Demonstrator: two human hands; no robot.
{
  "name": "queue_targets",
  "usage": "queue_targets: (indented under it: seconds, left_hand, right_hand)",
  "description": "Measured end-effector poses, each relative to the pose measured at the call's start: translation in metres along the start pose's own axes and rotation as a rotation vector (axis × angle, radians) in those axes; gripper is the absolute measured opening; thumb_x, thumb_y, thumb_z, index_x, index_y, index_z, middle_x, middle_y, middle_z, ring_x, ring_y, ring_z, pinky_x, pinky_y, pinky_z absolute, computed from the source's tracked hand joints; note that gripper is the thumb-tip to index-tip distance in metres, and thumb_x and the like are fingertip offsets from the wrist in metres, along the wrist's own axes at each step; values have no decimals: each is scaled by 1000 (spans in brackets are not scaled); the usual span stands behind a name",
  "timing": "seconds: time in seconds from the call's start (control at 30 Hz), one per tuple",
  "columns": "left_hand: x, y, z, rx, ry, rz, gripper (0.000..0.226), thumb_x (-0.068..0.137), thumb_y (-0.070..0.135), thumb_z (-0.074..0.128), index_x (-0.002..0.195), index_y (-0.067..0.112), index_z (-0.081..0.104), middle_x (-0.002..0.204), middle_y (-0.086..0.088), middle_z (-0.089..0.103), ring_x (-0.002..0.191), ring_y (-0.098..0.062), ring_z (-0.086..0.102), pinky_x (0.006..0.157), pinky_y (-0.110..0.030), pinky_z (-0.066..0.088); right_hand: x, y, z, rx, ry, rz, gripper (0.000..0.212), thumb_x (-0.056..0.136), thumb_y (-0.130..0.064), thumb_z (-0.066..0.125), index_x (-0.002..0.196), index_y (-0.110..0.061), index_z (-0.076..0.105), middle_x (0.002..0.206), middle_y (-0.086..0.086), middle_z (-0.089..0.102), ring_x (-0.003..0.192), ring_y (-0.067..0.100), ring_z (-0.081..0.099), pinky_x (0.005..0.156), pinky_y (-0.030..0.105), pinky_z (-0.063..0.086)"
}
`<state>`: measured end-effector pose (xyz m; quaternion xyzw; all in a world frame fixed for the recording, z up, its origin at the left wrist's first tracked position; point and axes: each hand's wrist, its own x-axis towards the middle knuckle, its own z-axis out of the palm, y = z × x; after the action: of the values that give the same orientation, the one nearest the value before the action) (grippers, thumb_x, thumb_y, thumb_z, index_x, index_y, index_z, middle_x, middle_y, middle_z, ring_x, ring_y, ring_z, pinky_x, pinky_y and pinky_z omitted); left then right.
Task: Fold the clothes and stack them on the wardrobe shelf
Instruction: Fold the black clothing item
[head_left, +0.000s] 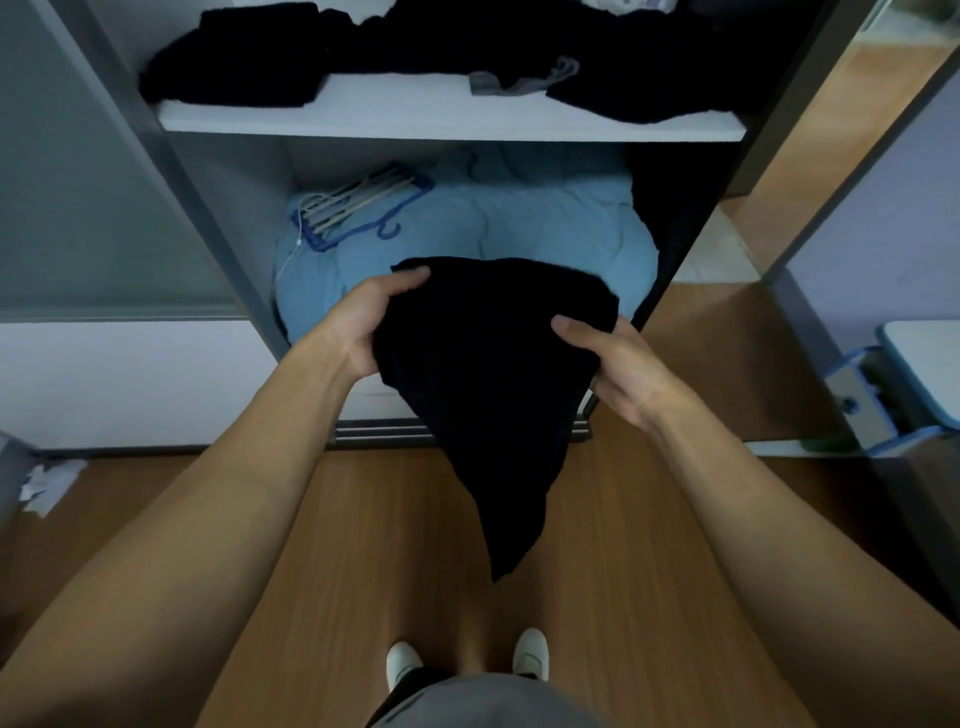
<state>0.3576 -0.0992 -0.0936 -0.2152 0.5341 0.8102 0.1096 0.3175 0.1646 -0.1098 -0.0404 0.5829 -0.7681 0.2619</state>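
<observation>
I hold a black garment (483, 374) in the air in front of the open wardrobe. My left hand (366, 325) grips its left edge and my right hand (610, 364) grips its right edge. The cloth is bunched between my hands and tapers down to a point above the floor. Above it, the white wardrobe shelf (415, 119) carries a folded black piece (234, 67) at the left, a loose dark heap (649, 62) at the right and a small grey item (519, 80) between them.
Below the shelf a light blue quilt (493, 228) fills the compartment, with several hangers (358, 208) lying on it. A frosted sliding door (78, 182) stands at the left. A blue-edged desk or chair (893, 395) is at the right. Crumpled paper (49, 486) lies on the wooden floor.
</observation>
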Motion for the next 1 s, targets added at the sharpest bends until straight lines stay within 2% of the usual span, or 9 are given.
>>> queue_targets:
  seconds: [0.13,0.23,0.33,0.43,0.57,0.7,0.8,0.9,1.0]
  left_hand:
    - [1,-13,-20,-220,-82,41,69,88,69,53,123,13,70,122,-9,70,112,-26,67,94,-38,52]
    - [0,-36,-35,-276,-212,29,73,92,67,39,145,18,50,147,-9,52,135,-27,49,113,-45,35]
    - [2,-49,-27,-155,-171,97,59,96,37,46,149,11,42,132,-7,60,118,-19,59,105,-36,43]
    - [8,-37,-11,-88,10,192,37,100,12,53,134,-2,54,105,-7,70,88,-15,69,82,-25,57]
    - [18,-18,-3,-55,66,237,24,100,20,56,117,5,65,95,-5,74,84,-16,72,70,-25,58]
    - [14,-25,-11,-119,-90,154,48,93,49,58,123,13,67,122,-7,70,114,-22,67,88,-29,56]
    - [13,-37,-18,10,-68,117,37,93,37,63,123,16,65,122,-5,71,117,-20,65,86,-23,56]
    - [18,-29,-21,24,-41,190,30,95,20,64,123,9,65,117,-11,72,106,-22,70,83,-27,57]
    - [22,-11,-16,31,-4,235,28,94,25,66,114,6,67,99,-9,76,90,-21,74,73,-29,58]
  right_hand:
    - [4,-2,13,111,121,-38,31,96,-8,62,126,-1,63,121,17,70,115,29,66,101,39,52]
    - [6,-6,21,199,146,23,31,97,-6,60,127,2,62,123,19,68,116,31,66,99,40,54]
    - [8,-14,19,299,147,119,30,95,-2,58,124,4,63,124,21,67,115,32,65,92,41,58]
    - [8,-17,6,374,112,150,29,93,-8,63,121,0,66,126,19,67,117,31,65,98,43,54]
    - [6,-5,1,104,131,63,30,93,-9,65,122,-6,66,117,11,73,112,26,68,95,36,55]
    - [9,2,12,212,128,60,30,95,-2,59,124,-2,63,119,17,71,112,29,68,96,40,56]
    - [12,-3,22,304,99,107,31,97,-2,55,127,3,61,125,21,67,108,30,68,91,39,58]
    - [11,-6,21,322,70,174,31,99,-10,56,128,1,62,121,16,69,103,26,69,90,35,59]
    - [10,1,19,117,110,175,33,97,-13,61,127,-1,63,122,16,69,103,25,69,86,33,59]
